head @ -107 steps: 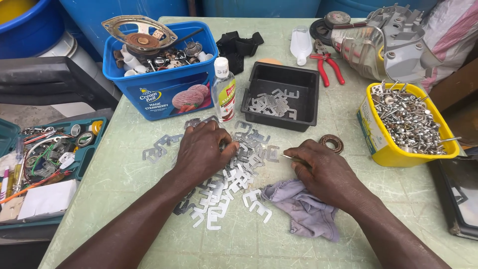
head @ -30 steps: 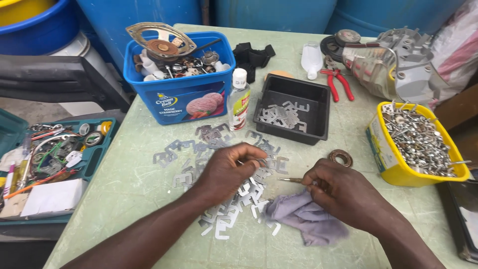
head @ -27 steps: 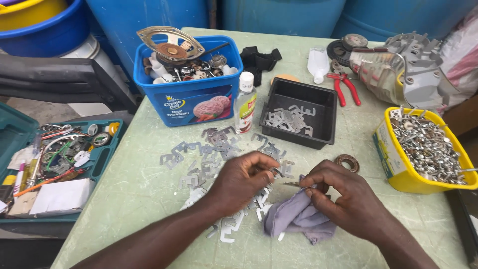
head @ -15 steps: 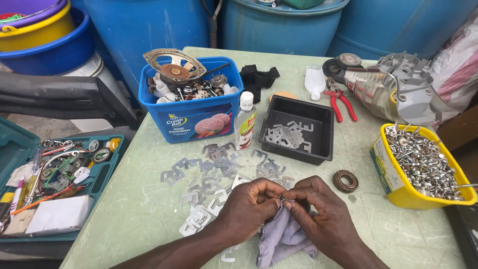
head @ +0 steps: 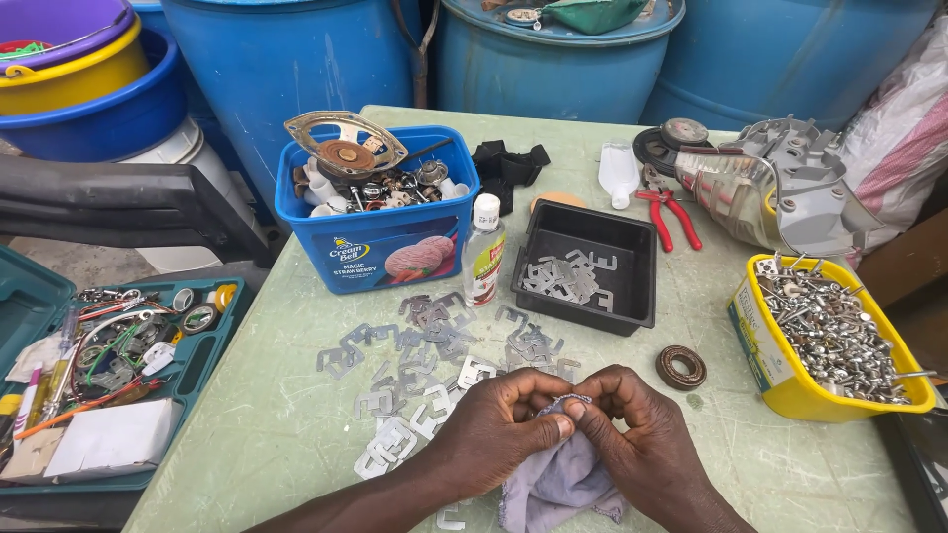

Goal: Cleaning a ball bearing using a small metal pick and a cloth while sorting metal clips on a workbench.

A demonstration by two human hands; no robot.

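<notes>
A teal toolbox (head: 59, 395) sits far left. Loose metal pieces (head: 425, 365) litter the table (head: 276, 434). The left hand (head: 499, 424) and right hand (head: 632, 434) meet, fingertips pinched on a grey cloth (head: 558, 484) near the table's front edge. A yellow tub (head: 780, 380) of screws stands right.

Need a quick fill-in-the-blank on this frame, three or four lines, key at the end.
1. Both hands, left hand and right hand, pinch a ____ -coloured cloth.
2. The tub full of screws is ____.
3. The pliers have ____ handles.
4. The black tray holds flat ____ pieces.

Missing words: grey; yellow; red; metal
</notes>
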